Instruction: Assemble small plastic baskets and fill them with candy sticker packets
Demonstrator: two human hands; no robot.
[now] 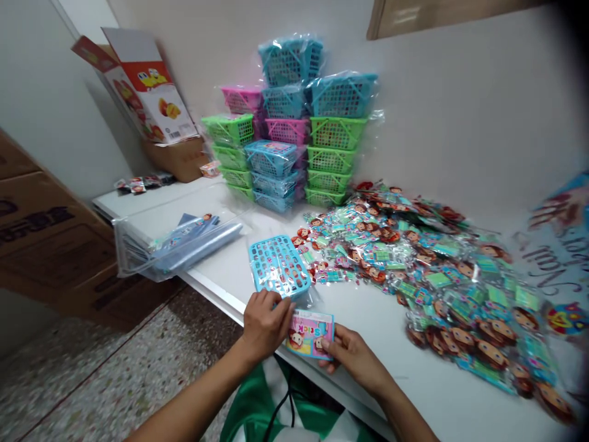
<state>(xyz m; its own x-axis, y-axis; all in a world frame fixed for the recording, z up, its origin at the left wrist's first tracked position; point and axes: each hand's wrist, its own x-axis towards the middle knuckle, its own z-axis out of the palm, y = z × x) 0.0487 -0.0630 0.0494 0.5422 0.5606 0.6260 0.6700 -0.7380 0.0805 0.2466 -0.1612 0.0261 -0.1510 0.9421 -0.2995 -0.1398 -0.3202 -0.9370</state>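
A light-blue plastic basket [278, 265] lies on the table in a clear plastic bag [313, 298], its perforated side facing up. My left hand [267, 324] is closed at the near edge of the basket, fingers curled over the bag there. Its thumb side meets the left end of a colourful printed card [309, 334] marked "Stick". My right hand [352, 356] pinches the card's right end, thumb on top and fingers beneath. The card is held at the table's front edge, just in front of the basket. My left fingertips are partly hidden.
Bagged blue, green and pink baskets [331, 159] stand stacked by the wall. A large heap of small bagged packs [396, 245] spreads over the right side. Clear plastic bags [197, 242] lie at left, overhanging the edge. Cartons [170, 116] stand beyond.
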